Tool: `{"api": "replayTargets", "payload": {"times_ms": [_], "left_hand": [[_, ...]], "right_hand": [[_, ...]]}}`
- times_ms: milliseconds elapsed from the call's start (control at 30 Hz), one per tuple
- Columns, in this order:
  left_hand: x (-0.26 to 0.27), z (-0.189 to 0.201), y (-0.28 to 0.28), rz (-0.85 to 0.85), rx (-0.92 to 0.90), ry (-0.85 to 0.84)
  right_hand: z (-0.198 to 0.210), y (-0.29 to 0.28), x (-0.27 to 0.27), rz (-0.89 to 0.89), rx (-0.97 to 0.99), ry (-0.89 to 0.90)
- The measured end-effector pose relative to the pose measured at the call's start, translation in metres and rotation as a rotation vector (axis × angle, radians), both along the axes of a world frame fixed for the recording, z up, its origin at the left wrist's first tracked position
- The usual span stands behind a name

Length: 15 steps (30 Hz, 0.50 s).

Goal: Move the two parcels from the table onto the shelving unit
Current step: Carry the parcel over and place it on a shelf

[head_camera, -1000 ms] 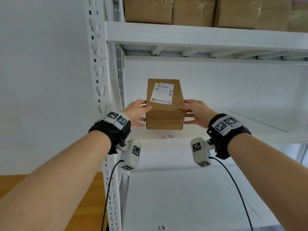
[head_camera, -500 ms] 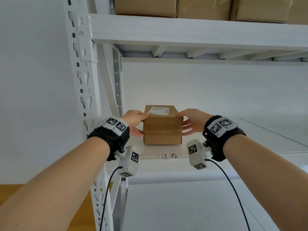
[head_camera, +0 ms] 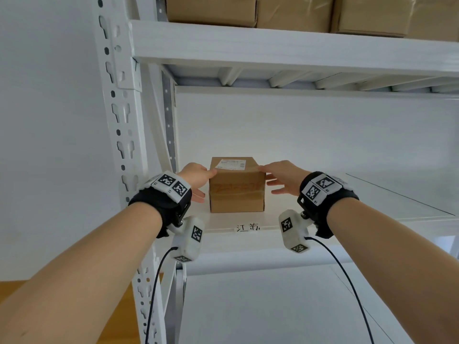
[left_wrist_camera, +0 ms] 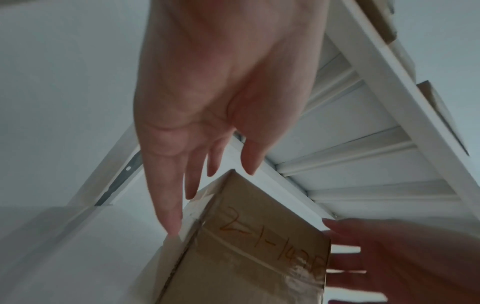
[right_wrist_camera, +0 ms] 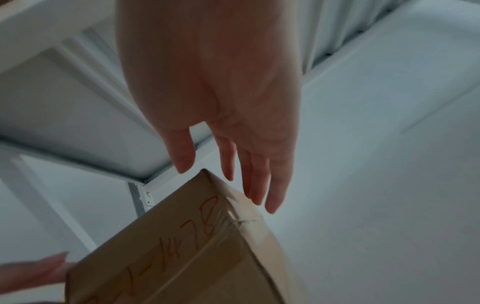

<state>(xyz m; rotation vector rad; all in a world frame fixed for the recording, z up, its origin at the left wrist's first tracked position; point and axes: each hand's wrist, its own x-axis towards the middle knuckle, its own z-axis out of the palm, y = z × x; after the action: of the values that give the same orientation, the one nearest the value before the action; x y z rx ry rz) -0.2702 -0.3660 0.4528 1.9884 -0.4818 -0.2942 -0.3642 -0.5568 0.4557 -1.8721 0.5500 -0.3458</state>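
On the middle shelf (head_camera: 372,207) of the white shelving unit (head_camera: 121,120), near its left front corner, a brown cardboard parcel (head_camera: 237,192) stands flat on its base. A white shipping label (head_camera: 231,164) lies on its top face, clear tape runs across its front, and orange handwriting crosses that front face; the right wrist view shows the writing ending in what looks like "1478". Just below the parcel, a handwritten tag (head_camera: 248,228) is stuck on the front edge of the shelf.

The left hand (head_camera: 196,178) is at the parcel's left side with its fingers straight and spread. From the head view the thumb reaches the upper left edge of the box; in the left wrist view the fingertips (left_wrist_camera: 172,224) lie close along the taped side, and whether they press on it or stand just off it cannot be told. The right hand (head_camera: 283,177) mirrors it at the right side, fingers loose and extended, thumb near the upper right corner. In the right wrist view its fingers (right_wrist_camera: 270,197) appear just clear of the cardboard. Neither hand curls round the box.

Each wrist carries a black strap with printed square markers and a white camera housing with a cable hanging down. On the shelf above, a row of larger cardboard boxes (head_camera: 293,11) sits side by side.
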Motion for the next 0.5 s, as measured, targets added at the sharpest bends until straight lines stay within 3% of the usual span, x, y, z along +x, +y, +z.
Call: {"api": "replayTargets", "payload": {"times_ms": [267, 500], "left_hand": [[-0.041, -0.022, 0.028, 0.028, 0.174, -0.389], [-0.11, -0.054, 0.069, -0.041, 0.382, -0.615]], "right_hand": [[-0.015, 0.026, -0.058, -0.048, -0.25, -0.114], [-0.047, 0.077, -0.121, 0.001, -0.549, -0.019]]}}
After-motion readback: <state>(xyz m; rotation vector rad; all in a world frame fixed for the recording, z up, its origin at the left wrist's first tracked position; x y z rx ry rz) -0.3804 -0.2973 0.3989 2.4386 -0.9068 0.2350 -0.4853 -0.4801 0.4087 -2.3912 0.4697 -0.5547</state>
